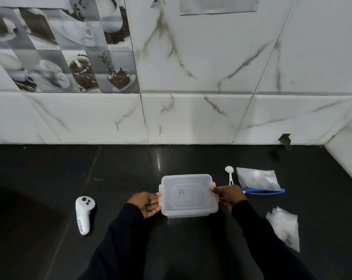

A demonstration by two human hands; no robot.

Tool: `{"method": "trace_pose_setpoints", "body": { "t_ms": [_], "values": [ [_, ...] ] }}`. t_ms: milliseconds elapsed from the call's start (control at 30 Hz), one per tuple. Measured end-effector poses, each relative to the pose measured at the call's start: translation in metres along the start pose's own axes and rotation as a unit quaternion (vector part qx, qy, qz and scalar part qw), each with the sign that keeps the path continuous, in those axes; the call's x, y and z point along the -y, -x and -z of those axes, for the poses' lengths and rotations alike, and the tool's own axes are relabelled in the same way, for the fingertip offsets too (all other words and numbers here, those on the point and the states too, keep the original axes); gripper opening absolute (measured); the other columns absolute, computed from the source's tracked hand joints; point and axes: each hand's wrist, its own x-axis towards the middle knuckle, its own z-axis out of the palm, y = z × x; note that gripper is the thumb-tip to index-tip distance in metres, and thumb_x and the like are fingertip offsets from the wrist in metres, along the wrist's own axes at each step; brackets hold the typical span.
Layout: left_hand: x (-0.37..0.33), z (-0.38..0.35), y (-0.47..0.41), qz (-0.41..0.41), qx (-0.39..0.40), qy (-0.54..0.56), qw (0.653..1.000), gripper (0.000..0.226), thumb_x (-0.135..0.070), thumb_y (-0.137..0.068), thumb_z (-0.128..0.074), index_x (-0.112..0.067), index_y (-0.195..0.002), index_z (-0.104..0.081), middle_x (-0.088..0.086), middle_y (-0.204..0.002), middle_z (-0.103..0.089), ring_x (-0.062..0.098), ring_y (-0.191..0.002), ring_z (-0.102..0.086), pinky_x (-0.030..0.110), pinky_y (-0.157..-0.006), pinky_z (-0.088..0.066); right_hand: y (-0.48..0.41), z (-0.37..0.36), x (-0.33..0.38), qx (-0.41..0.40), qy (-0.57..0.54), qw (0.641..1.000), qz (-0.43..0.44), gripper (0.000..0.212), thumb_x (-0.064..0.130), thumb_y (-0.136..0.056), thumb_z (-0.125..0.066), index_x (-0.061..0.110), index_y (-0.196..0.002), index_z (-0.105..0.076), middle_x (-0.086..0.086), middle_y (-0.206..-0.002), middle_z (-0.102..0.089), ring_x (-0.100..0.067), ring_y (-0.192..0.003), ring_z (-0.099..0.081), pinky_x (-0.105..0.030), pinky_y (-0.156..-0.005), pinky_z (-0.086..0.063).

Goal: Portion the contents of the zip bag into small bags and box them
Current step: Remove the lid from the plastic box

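A translucent plastic box (188, 196) with its lid on sits on the black counter in front of me. My left hand (145, 203) grips its left side at the clip, and my right hand (226, 196) grips its right side. To the right lies a zip bag (257, 179) with a blue zipper strip and white contents. A small white spoon (230, 173) lies between the box and the zip bag. A stack of small clear bags (285, 227) rests at the near right.
A white handheld controller (82, 214) lies on the counter to the left of my left hand. A marble-tiled wall (191, 118) rises behind the counter, and another wall closes in at the far right (346, 154).
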Motion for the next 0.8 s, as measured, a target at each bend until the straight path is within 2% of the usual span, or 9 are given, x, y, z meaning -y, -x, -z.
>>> {"method": "trace_pose_setpoints", "body": {
  "t_ms": [133, 333, 500, 600, 700, 767, 800],
  "values": [
    [-0.001, 0.002, -0.004, 0.009, 0.006, -0.004, 1.0, 0.013, 0.0, -0.088, -0.063, 0.001, -0.098, -0.071, 0.012, -0.089, -0.073, 0.025, -0.087, -0.068, 0.038, -0.074, -0.057, 0.001, 0.0, 0.004, 0.007, -0.026, 0.999, -0.033, 0.022, 0.005, -0.079, -0.078, -0.004, -0.092, -0.063, -0.022, -0.104, -0.07, -0.029, -0.086, -0.069, -0.035, -0.061, -0.056],
    [-0.002, 0.002, -0.003, 0.012, 0.019, -0.001, 1.0, 0.017, 0.0, -0.087, -0.065, 0.0, -0.103, -0.071, 0.011, -0.078, -0.075, 0.025, -0.084, -0.069, 0.037, -0.072, -0.057, 0.001, 0.001, 0.007, 0.022, -0.037, 0.998, -0.046, 0.028, 0.001, -0.08, -0.077, -0.005, -0.101, -0.06, -0.021, -0.097, -0.071, -0.029, -0.083, -0.07, -0.038, -0.062, -0.056],
    [-0.003, 0.003, 0.0, -0.005, 0.051, 0.002, 0.999, 0.026, -0.017, -0.082, -0.072, -0.002, -0.103, -0.067, 0.016, -0.089, -0.074, 0.03, -0.091, -0.07, 0.043, -0.085, -0.058, -0.004, 0.008, 0.008, 0.057, -0.025, 0.997, -0.055, 0.032, -0.001, -0.08, -0.075, -0.005, -0.107, -0.06, -0.023, -0.105, -0.071, -0.035, -0.098, -0.07, -0.049, -0.089, -0.057],
    [-0.005, 0.004, 0.0, -0.022, 0.07, 0.0, 0.997, 0.037, -0.026, -0.079, -0.078, -0.001, -0.103, -0.065, 0.02, -0.097, -0.073, 0.034, -0.095, -0.072, 0.045, -0.086, -0.059, -0.006, 0.012, 0.008, 0.081, -0.026, 0.995, -0.059, 0.036, -0.003, -0.079, -0.075, -0.006, -0.111, -0.061, -0.023, -0.108, -0.071, -0.036, -0.101, -0.07, -0.051, -0.094, -0.055],
    [-0.01, 0.002, 0.002, -0.04, 0.085, -0.021, 0.995, 0.029, -0.024, -0.08, -0.079, -0.002, -0.091, -0.063, 0.019, -0.096, -0.072, 0.033, -0.09, -0.072, 0.044, -0.08, -0.06, -0.009, 0.016, 0.008, 0.107, -0.048, 0.992, -0.051, 0.026, -0.003, -0.079, -0.074, -0.003, -0.103, -0.064, -0.021, -0.106, -0.073, -0.034, -0.098, -0.071, -0.047, -0.085, -0.058],
    [-0.01, -0.002, 0.004, -0.064, 0.09, -0.033, 0.993, 0.021, -0.011, -0.081, -0.077, -0.001, -0.093, -0.064, 0.018, -0.094, -0.072, 0.032, -0.09, -0.071, 0.047, -0.087, -0.058, -0.01, 0.017, 0.009, 0.125, -0.054, 0.99, -0.023, 0.015, -0.003, -0.079, -0.074, 0.004, -0.087, -0.064, -0.016, -0.095, -0.074, -0.03, -0.09, -0.072, -0.04, -0.075, -0.058],
    [-0.01, -0.003, 0.003, -0.082, 0.099, -0.043, 0.991, 0.017, -0.007, -0.081, -0.077, -0.003, -0.09, -0.063, 0.016, -0.092, -0.073, 0.03, -0.088, -0.071, 0.047, -0.09, -0.057, -0.011, 0.018, 0.011, 0.131, -0.053, 0.99, -0.001, 0.018, -0.004, -0.078, -0.074, 0.009, -0.079, -0.06, -0.013, -0.089, -0.073, -0.028, -0.085, -0.072, -0.037, -0.072, -0.057]
  ]
}}
